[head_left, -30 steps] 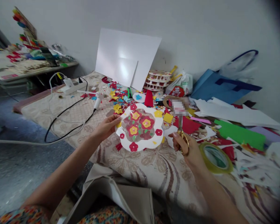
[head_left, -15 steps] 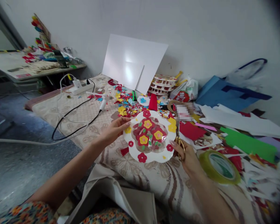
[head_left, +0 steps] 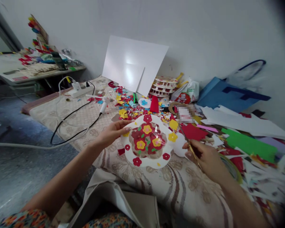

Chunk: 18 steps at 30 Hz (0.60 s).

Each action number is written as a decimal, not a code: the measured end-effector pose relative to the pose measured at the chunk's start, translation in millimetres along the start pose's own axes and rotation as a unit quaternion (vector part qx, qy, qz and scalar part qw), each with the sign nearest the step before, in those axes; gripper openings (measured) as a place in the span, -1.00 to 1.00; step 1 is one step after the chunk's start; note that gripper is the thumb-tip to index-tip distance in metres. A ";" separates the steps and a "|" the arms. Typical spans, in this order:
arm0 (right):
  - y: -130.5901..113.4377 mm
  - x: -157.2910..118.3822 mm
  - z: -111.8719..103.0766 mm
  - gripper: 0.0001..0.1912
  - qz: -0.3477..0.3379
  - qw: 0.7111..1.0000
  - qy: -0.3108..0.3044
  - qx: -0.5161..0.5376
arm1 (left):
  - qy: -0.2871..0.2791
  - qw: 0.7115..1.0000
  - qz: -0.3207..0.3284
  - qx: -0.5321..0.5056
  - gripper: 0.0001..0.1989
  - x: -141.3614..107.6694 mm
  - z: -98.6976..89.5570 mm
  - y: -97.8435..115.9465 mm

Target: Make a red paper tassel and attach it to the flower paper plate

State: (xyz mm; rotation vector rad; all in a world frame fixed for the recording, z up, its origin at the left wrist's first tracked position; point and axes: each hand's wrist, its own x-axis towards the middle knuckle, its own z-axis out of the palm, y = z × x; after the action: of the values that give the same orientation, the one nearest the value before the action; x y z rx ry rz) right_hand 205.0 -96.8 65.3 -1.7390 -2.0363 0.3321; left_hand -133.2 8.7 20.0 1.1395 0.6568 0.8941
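My left hand [head_left: 112, 132] pinches the left edge of a white flower-shaped paper frame [head_left: 149, 163]. The frame has a clear shiny centre and is decorated with red and yellow flowers and small green leaves. My right hand [head_left: 205, 158] grips a pair of gold-handled scissors [head_left: 191, 148], their blades pointing up and away, just right of the frame and apart from it. Behind the frame's right edge lies a white rounded piece [head_left: 181, 146]. A yellow paper flower [head_left: 173, 136] sits at that same edge.
Paper scraps [head_left: 125, 98] cover the middle of the table. A glue gun [head_left: 104, 104] lies left with its black cable [head_left: 68, 114]. On the right are a red sheet [head_left: 192, 131], a green sheet [head_left: 248, 142] and a tape roll [head_left: 238, 174] partly behind my hand.
My right hand has let go of the frame's right edge and moved right with the scissors, which now point away. The left hand still holds the frame.
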 end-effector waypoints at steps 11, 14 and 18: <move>-2.1 -12.0 -23.9 -0.56 -0.127 0.954 0.006 -0.272 | -0.006 0.999 0.024 0.041 -0.57 -7.7 6.1 9.5; -7.5 -11.1 -23.1 -0.53 -0.144 0.944 0.015 -0.297 | -0.005 0.999 0.024 0.038 -0.58 -6.9 6.0 8.1; -13.5 -8.9 -17.9 -0.49 -0.153 0.938 0.024 -0.311 | -0.007 0.999 0.026 0.035 -0.59 -7.0 6.8 6.8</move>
State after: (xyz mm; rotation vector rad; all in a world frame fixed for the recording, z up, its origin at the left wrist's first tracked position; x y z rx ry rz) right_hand 202.7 -109.7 85.5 -1.6720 -2.4996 -0.5037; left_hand -132.9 0.5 28.5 1.2289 0.6538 0.9117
